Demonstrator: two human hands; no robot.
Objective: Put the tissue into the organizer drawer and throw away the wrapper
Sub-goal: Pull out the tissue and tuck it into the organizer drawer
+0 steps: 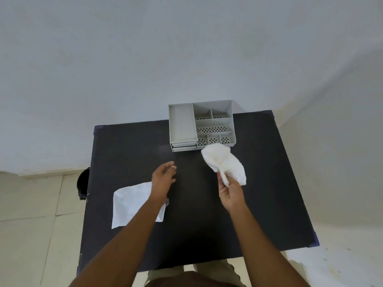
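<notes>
A white crumpled tissue (222, 162) hangs in the air in front of the organizer, pinched at its lower end by my right hand (231, 194). My left hand (163, 179) hovers over the table's middle with fingers apart and nothing in it. A flat white wrapper (132, 204) lies on the table's left part, partly hidden under my left forearm. The grey organizer (202, 125) stands at the table's far edge, with an open tray on its left above two drawer fronts (183, 146), and several perforated compartments on its right.
The table (259, 183) has a dark top. A black bin (83, 184) stands on the tiled floor beside the table's left edge. A pale wall rises behind the table. My legs show under the near edge.
</notes>
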